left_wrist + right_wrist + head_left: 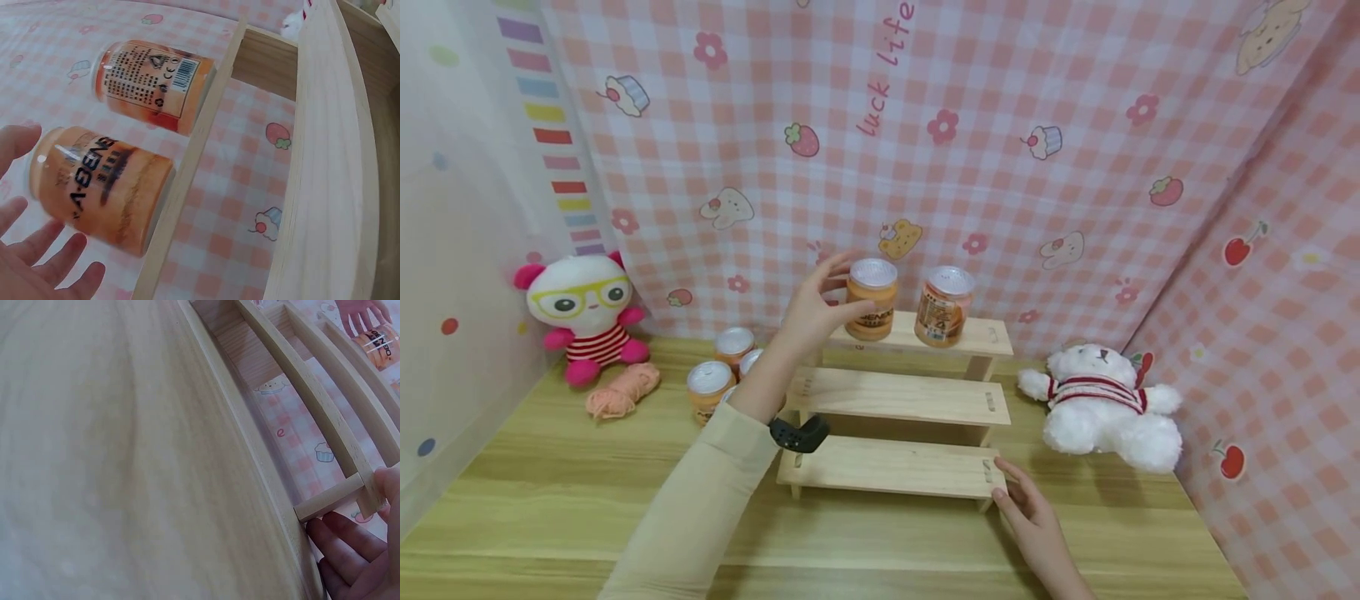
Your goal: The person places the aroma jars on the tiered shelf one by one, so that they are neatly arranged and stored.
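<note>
On the top step of a three-step wooden shelf stand two orange cans with silver lids. My left hand is around the left can, thumb in front; in the left wrist view its fingers are spread loosely beside the can. The right can, its barcode facing out, stands a small gap away. My right hand holds the right end of the lowest step. In the right wrist view the thumb lies at the board's edge, the fingers by the leg.
More orange cans stand on the table left of the shelf, partly hidden by my left arm. A panda plush and peach yarn are at the left. A white bear plush lies at the right. A checked curtain hangs behind.
</note>
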A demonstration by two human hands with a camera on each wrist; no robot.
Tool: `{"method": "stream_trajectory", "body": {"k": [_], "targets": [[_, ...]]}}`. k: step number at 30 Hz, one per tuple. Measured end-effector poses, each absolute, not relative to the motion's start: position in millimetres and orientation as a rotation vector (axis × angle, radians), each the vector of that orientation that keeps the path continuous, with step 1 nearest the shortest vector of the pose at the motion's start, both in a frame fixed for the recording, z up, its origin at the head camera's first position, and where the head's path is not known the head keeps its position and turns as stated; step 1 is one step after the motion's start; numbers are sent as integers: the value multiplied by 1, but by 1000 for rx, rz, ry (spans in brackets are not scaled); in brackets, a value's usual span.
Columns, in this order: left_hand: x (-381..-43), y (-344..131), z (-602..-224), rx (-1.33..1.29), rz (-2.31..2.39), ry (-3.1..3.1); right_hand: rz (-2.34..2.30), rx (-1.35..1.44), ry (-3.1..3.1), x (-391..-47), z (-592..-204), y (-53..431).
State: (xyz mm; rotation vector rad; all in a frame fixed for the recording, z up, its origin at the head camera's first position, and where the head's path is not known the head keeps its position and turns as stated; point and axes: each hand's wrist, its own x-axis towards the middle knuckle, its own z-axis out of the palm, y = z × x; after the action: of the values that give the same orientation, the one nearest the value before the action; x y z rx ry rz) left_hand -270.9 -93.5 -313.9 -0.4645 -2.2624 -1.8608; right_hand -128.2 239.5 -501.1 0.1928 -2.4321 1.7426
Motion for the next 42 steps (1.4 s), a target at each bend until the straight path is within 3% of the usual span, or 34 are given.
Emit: {"method": "stream_trajectory", "body": {"k": [16, 42], "targets": [[-228, -136, -319, -447, -1736, -2228, 1751, 198, -2424, -129, -501, 238], [-191, -230, -380, -257, -1549, -2241, 1773, 206, -2414, -128, -502, 238]]}}
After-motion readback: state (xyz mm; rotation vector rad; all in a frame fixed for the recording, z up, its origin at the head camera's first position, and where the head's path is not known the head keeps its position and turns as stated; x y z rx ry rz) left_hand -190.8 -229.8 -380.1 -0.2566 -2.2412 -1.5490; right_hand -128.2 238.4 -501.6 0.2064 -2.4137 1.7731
